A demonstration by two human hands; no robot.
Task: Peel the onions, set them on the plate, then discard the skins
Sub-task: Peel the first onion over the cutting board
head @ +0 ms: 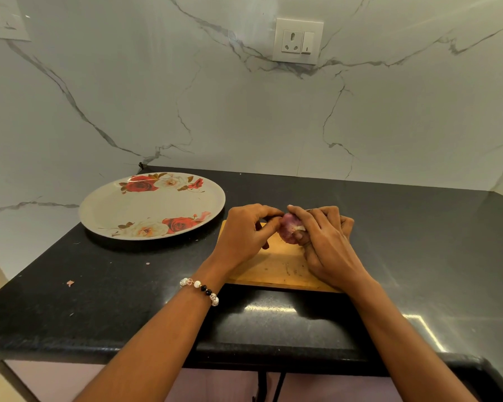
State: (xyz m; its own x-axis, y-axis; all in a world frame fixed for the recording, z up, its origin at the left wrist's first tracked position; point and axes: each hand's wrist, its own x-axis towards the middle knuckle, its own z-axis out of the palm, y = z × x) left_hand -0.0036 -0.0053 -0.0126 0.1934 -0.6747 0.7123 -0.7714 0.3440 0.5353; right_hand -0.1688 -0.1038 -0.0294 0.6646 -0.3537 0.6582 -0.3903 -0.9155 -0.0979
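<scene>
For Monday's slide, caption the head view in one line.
Both hands, left hand and right hand, peel a red onion over the wooden board; floral plate waits.

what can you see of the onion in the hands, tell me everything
The onion is small, rounded and purplish-pink, with a pale whitish patch on its right side. It is held just above the wooden cutting board, mostly hidden. The right hand curls round it; the left hand pinches at its left edge.
</scene>
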